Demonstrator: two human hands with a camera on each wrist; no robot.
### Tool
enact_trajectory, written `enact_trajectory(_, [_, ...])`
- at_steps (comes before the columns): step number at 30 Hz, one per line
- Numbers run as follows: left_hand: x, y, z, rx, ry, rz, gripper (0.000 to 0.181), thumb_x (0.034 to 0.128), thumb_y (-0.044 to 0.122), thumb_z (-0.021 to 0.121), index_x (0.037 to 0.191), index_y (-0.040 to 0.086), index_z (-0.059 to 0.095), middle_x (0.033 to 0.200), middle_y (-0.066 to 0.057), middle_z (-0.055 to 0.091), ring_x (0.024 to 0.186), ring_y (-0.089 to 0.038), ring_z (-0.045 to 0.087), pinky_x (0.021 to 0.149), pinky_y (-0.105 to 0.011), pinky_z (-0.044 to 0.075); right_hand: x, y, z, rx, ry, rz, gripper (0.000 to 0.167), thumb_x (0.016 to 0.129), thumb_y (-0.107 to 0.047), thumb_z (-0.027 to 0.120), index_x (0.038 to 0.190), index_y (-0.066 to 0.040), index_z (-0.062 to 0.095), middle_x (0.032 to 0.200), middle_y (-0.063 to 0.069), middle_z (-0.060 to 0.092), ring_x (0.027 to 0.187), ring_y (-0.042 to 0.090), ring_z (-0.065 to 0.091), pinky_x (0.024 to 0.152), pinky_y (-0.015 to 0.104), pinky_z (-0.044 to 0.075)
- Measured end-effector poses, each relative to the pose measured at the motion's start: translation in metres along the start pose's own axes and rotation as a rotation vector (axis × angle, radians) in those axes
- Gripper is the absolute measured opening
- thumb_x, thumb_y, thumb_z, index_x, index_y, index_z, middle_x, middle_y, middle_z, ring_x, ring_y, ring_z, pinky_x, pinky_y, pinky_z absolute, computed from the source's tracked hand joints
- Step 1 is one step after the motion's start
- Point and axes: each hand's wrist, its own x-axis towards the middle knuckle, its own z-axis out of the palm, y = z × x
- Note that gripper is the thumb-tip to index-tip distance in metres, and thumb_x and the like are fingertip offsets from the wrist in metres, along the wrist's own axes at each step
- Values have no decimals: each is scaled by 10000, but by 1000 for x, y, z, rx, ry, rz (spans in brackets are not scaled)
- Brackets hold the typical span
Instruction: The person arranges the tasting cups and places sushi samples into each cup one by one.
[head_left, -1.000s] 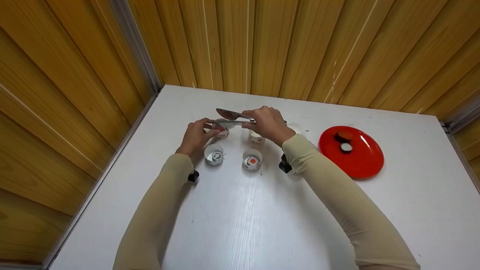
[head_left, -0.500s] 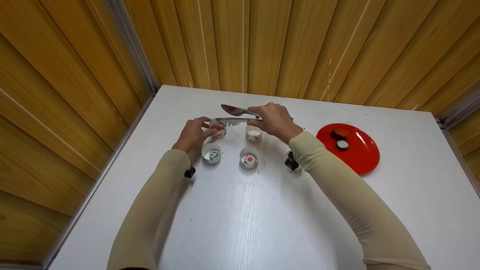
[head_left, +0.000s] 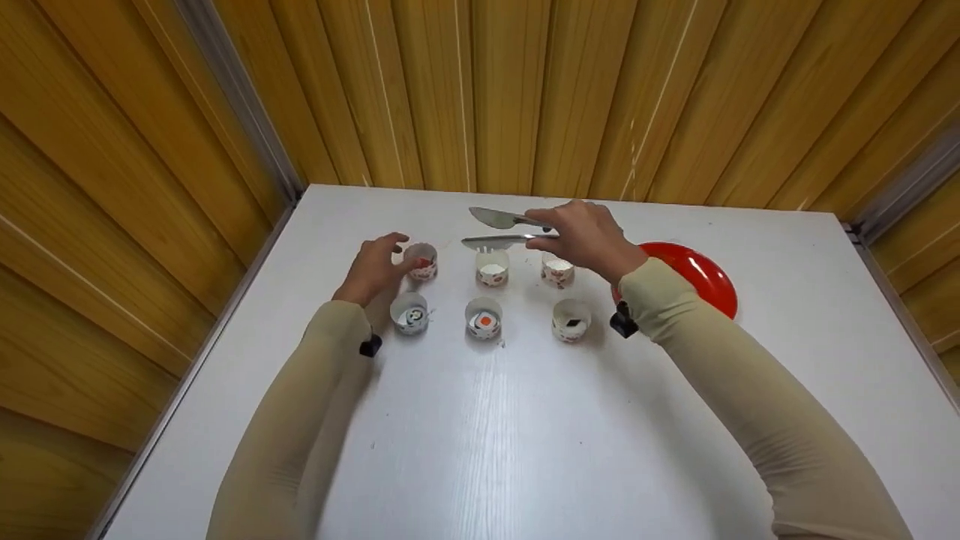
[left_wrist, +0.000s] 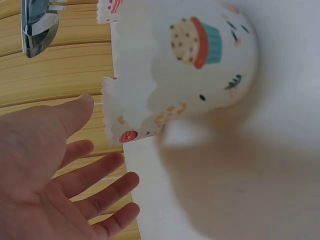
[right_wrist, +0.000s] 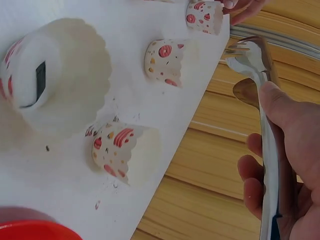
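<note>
My right hand (head_left: 589, 234) grips metal serving tongs (head_left: 493, 218) above the far row of paper cups. One tong tip is rounded, the other fork-like. Nothing sits between the spread tips. My left hand (head_left: 373, 266), fingers extended and thumb apart, is beside the far-left cup (head_left: 424, 275), which has something red in it. Whether the thumb touches that cup I cannot tell. The near-left cup (left_wrist: 230, 45) and the near-middle cup (head_left: 484, 333) each hold a sushi-like roll, the latter orange-centred. A dark piece lies in the near-right cup (head_left: 571, 334).
The far-middle cup (head_left: 493, 279) and far-right cup (head_left: 558, 277) show no contents. A red plate (head_left: 709, 281) stands at the right, partly hidden by my right arm. Wood-grain panels (head_left: 502, 97) rise behind the white table (head_left: 465, 450).
The tongs, in my right hand, have moved right, away from the far-left cup. My left hand has drawn slightly back left from that cup. The near-right cup has come into view.
</note>
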Motion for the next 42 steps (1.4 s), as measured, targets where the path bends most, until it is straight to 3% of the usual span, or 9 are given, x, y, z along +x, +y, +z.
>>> enact_trajectory(6, [0,8,-3,-23,84,75,481,1026,279,646,1462,99,549,1422,-164,584,1353,-360,510,1119,-516,409,-14,19,-8,-22,-1,29,484,946,-408,749,1380,-209,666,985,50,775,718,213,620,634,345,514])
enact_trajectory(10, [-1,20,1,-50,103,99,488,1012,274,675,1460,117,559,1426,-139,585,1356,-341,516,1122,-499,409,-24,34,-11,-27,10,55,509,947,-387,753,1405,-189,649,968,80,774,683,232,603,614,358,488])
enact_trajectory(17, [-3,40,11,-38,121,186,510,990,292,714,1443,100,577,1399,-154,607,1177,-293,627,999,-427,515,-40,61,-16,-20,13,129,510,941,-363,763,1403,-182,647,981,88,762,718,249,567,597,367,442])
enact_trajectory(21, [-2,50,20,-18,128,240,517,974,287,736,1429,89,590,1367,-149,630,1078,-268,641,930,-399,538,-52,78,-19,-38,13,161,524,942,-352,762,1418,-175,633,1013,121,759,773,279,609,635,411,489])
enact_trajectory(25, [0,58,27,6,100,249,539,969,304,742,1441,102,578,1371,-137,632,1103,-276,642,961,-421,522,-65,93,-22,-23,-5,208,527,938,-316,771,1422,-173,621,998,114,749,833,297,620,689,454,536])
enact_trajectory(28, [1,63,33,42,68,251,561,964,336,743,1451,118,571,1366,-120,643,1203,-296,607,1069,-490,410,-75,104,-25,3,-34,262,551,942,-313,766,1448,-174,596,1037,112,738,921,321,615,763,503,552])
enact_trajectory(32, [4,69,40,79,22,236,581,951,349,758,1453,124,572,1354,-128,655,1283,-317,564,1076,-587,310,-88,117,-28,23,-61,297,553,946,-322,763,1448,-161,596,1142,146,725,1023,358,609,816,557,541])
enact_trajectory(37, [6,72,48,56,-50,191,600,954,295,761,1475,92,546,1394,-162,622,1289,-303,575,1102,-495,414,-100,130,-31,9,-76,307,532,932,-289,781,1421,-150,621,1157,169,726,996,360,619,752,522,534])
enact_trajectory(42, [10,71,53,42,-73,164,606,953,273,764,1484,87,537,1402,-146,615,1281,-282,586,1077,-434,466,-108,139,-33,-39,-112,340,547,932,-283,780,1434,-148,609,1202,212,711,1022,405,624,720,517,515])
